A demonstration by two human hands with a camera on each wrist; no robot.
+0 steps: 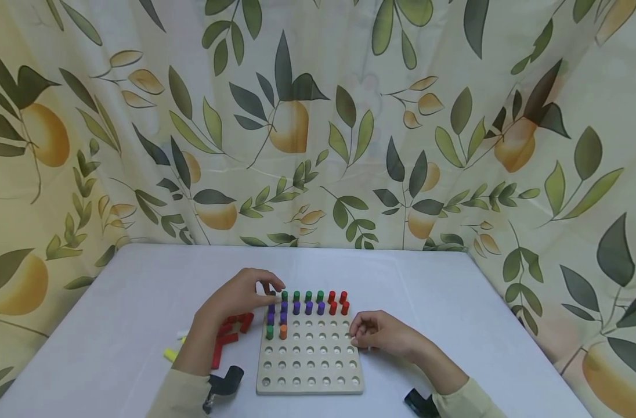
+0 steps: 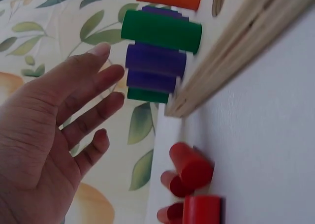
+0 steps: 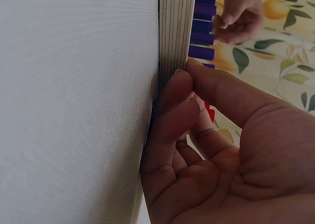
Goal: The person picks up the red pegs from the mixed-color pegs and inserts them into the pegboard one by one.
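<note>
A wooden pegboard [image 1: 318, 373] lies on the table with rows of round holes. Green pegs [image 2: 160, 31], purple pegs [image 1: 297, 307] and red pegs [image 1: 332, 302] stand in its two far rows; more purple ones, a green one and an orange peg [image 1: 283, 332] fill part of the left columns. Over the far left corner is my left hand [image 1: 242, 293], fingers loosely bent and nothing between them, close beside the pegs. My right hand [image 1: 385, 334] grips the board's right edge, the thumb at its top face and curled fingers against its side.
Several loose red pegs [image 1: 228, 338] lie left of the board, partly behind the left forearm. Yellow pegs [image 1: 170, 354] and a white one [image 1: 182, 334] lie farther left. A patterned curtain [image 1: 318, 191] hangs behind the white table [image 1: 427, 278].
</note>
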